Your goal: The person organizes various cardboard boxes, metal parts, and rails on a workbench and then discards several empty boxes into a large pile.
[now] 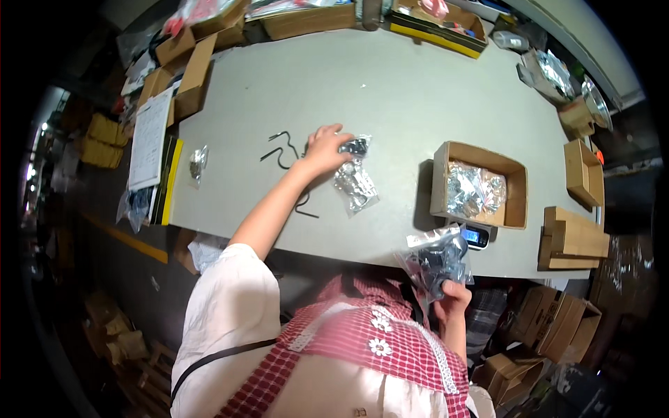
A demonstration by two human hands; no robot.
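Note:
My left hand reaches over the grey table, its fingers closed on a small clear bag of black parts. Just below that, a clear bag of silvery metal hardware lies flat. Bent black metal rods lie by my left hand and are partly hidden under the forearm. At the table's front edge my right hand grips a larger clear plastic bag of black parts from below. What the black parts are I cannot make out.
A cardboard box with bags of metal hardware stands on a digital scale. Another small bag lies at left, near a paper sheet. Flat cardboard boxes sit at right; a yellow-and-black tray is at the back.

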